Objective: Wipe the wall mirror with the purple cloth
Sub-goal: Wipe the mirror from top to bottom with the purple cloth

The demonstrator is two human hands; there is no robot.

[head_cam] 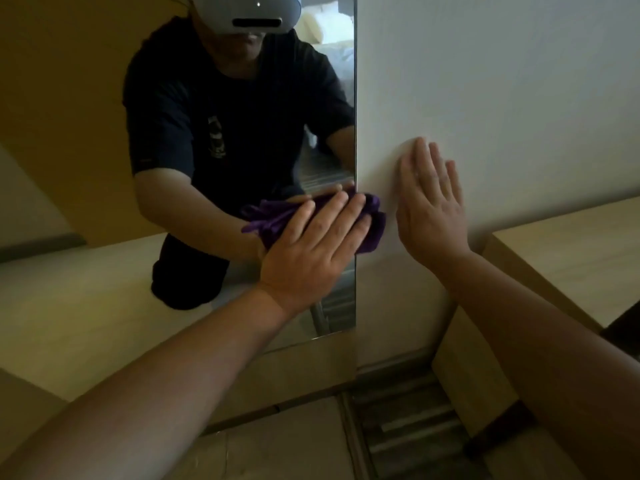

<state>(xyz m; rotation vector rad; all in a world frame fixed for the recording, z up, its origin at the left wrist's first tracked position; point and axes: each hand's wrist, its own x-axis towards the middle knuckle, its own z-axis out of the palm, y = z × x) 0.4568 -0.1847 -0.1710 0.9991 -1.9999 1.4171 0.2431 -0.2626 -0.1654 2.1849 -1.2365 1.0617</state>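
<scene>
The wall mirror point(104, 133) fills the left half of the head view, its right edge running down the middle. My left hand point(311, 244) lies flat on a bunched purple cloth point(372, 220), pressing it against the glass at the mirror's right edge; part of the cloth pokes out past the edge onto the wall. My right hand point(429, 209) rests flat on the white wall point(502, 81) just right of the cloth, fingers apart and holding nothing. The mirror reflects a kneeling person in a dark shirt and the cloth.
A light wooden bench or desk top point(571, 251) stands against the wall at the right. Below the mirror runs a wooden base panel point(294, 375), with a slatted dark floor strip point(408, 417) beside it.
</scene>
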